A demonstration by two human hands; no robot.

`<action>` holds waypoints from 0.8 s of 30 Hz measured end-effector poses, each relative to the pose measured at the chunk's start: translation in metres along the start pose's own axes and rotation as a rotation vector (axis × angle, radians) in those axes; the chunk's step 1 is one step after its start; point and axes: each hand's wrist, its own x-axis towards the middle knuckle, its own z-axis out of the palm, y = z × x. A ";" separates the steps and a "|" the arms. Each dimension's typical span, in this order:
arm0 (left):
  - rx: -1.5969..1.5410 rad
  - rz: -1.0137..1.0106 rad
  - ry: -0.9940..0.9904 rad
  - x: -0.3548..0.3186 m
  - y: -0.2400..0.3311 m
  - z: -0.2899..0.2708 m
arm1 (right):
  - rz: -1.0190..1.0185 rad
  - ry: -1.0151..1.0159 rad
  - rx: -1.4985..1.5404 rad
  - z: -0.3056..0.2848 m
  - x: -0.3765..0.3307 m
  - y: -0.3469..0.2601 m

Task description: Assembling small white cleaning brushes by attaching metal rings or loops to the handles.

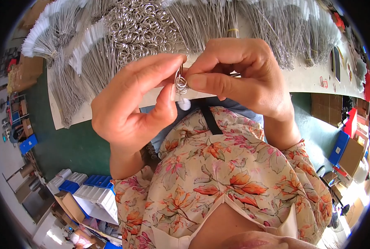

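Observation:
Between thumb and fingertips, my left hand pinches a silvery metal ring upright. Several small wire loops gather at the ring's lower part. My right hand is closed from the other side, its thumb and forefinger pinching beside these loops; short thin wires show behind the thumb, and the rest of what it holds is hidden. Just below the loops hangs a small round white tip, which looks like the bristle end of a wire brush. Both hands are raised in front of the table's near edge.
A heap of metal rings lies on the pale table, flanked by bundles of thin wire brushes with white bristles. A dark flat object is at the right. Cardboard stands right; white crates stand lower left.

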 end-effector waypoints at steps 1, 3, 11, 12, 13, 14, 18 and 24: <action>-0.042 -0.019 -0.005 -0.001 -0.002 0.000 | -0.107 0.046 -0.099 0.001 -0.001 0.002; -0.081 -0.042 -0.007 -0.001 0.002 0.000 | -0.144 0.049 -0.148 0.002 -0.001 0.001; -0.015 -0.063 -0.144 0.004 -0.009 -0.019 | -0.087 0.029 -0.008 0.013 -0.003 0.005; -0.005 -0.063 -0.138 0.001 -0.010 -0.020 | -0.037 0.017 0.016 0.014 -0.002 0.006; -0.362 -0.316 -0.077 -0.005 -0.011 -0.020 | 0.013 0.004 0.039 0.015 -0.002 0.007; -0.720 -0.563 -0.010 -0.009 -0.011 -0.021 | 0.008 -0.010 0.039 0.018 -0.001 0.009; -0.993 -0.803 -0.004 -0.012 -0.006 -0.028 | -0.016 0.056 0.037 0.024 0.004 0.016; -0.343 -0.587 -0.059 -0.020 0.009 -0.040 | 0.034 -0.039 0.048 0.033 0.010 0.018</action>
